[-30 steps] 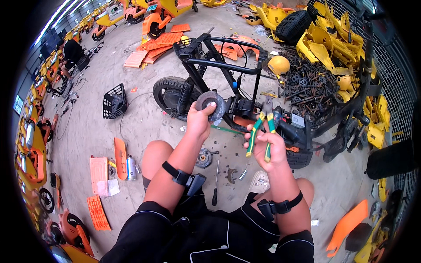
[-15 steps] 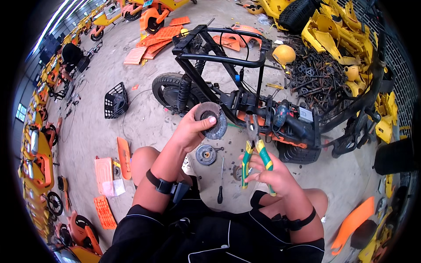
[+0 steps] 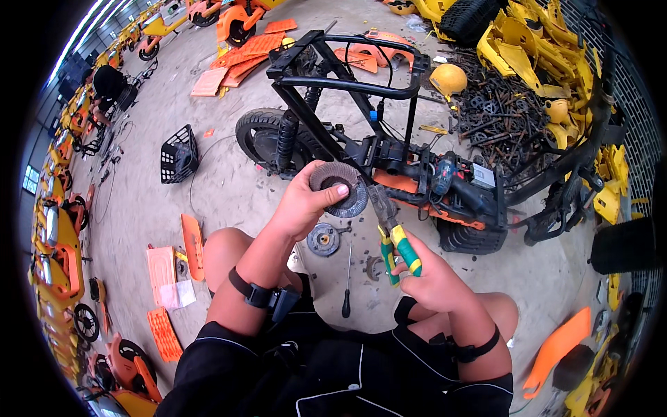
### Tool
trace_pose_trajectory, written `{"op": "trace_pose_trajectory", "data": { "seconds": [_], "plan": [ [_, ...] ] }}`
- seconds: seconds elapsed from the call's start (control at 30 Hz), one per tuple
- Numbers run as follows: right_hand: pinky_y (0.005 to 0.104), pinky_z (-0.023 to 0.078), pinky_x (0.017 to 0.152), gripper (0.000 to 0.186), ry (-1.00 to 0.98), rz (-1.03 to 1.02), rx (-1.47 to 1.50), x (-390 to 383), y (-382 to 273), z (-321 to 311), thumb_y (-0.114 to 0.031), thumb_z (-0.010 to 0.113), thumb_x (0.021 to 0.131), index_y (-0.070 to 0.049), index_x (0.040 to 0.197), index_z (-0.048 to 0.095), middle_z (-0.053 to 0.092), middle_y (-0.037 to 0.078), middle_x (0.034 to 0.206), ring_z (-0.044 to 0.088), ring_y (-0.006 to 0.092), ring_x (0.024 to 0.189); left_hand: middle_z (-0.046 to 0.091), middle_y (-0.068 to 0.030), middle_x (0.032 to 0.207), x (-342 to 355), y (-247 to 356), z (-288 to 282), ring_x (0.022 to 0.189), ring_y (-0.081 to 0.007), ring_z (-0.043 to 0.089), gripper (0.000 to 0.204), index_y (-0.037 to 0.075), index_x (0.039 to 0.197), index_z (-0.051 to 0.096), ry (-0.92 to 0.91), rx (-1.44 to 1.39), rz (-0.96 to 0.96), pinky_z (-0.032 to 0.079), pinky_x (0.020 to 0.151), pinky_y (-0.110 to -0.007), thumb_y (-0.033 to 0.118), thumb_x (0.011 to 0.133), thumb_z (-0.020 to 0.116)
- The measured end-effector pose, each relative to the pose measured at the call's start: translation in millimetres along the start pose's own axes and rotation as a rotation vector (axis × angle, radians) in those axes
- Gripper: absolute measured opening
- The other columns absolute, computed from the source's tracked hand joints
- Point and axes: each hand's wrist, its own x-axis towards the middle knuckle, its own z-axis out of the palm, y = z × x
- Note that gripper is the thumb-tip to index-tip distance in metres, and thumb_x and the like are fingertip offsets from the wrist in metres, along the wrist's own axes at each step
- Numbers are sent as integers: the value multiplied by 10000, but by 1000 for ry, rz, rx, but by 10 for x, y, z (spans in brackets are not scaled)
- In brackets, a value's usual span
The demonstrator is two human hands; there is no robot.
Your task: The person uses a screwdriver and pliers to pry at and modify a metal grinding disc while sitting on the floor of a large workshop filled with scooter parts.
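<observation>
My left hand (image 3: 306, 201) pinches a round grey-brown disc (image 3: 353, 201) with a ridged rim, apparently a flap disc, thumb across its middle. In my right hand (image 3: 427, 274) is a pair of pliers (image 3: 401, 250) with green and yellow handles, the handles closer together than before. Their metal jaws point up and left at the disc's right edge; whether they touch it I cannot tell. Below the disc, on the floor, lie a round metal brake plate (image 3: 323, 240), a screwdriver (image 3: 347, 304) with a black handle and a small curved part (image 3: 375, 268).
A stripped black scooter frame (image 3: 347, 89) with its rear wheel (image 3: 258, 139) stands ahead, a cordless drill (image 3: 443, 175) resting on it. Rusty metal parts (image 3: 497, 115) and yellow panels (image 3: 514, 55) are heaped right. A black basket (image 3: 178, 154) and orange panels (image 3: 193, 247) lie left.
The pliers have swung left and their jaws have come up beside the disc, their handles drawing together. The left hand has kept its hold on the disc.
</observation>
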Motion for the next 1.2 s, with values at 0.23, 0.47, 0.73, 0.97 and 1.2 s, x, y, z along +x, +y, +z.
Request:
{"op": "trace_pose_trajectory", "data": {
  "seconds": [0.23,0.47,0.73,0.97,1.2],
  "plan": [
    [377,480,967,861,77,1,-264,6,-93,33,60,556,757,-48,1564,274,534,177,1343,593,282,1126,684,-78,1100,-13,11,-8,1013,-176,663,382,33,1170,566,12,0,5,550,894,-339,-2,849,769],
    [480,371,1107,877,319,-323,-736,75,-18,77,57,591,747,13,1547,235,414,286,1436,424,454,1319,703,-77,1072,-35,-5,25,975,-167,675,359,31,1140,585,-44,83,-45,557,868,-328,6,841,782],
    [505,376,1085,918,444,-427,-984,134,-3,133,101,625,681,64,1524,264,431,269,1373,443,456,1255,712,-44,1026,-64,14,48,930,-118,668,311,31,1113,590,-35,191,-15,556,842,-290,13,860,771],
    [514,392,1051,923,463,-433,-1028,215,94,187,81,638,678,44,1530,285,445,254,1350,460,437,1220,704,-45,1016,-106,32,45,946,-117,659,290,36,1085,587,9,380,57,545,860,-294,51,868,778],
    [510,406,1029,911,426,-478,-1124,245,79,181,58,642,702,6,1539,288,455,244,1340,468,435,1218,703,-31,944,-137,51,59,877,-86,643,218,28,1039,601,46,424,103,539,788,-270,34,883,753]
  ]
}}
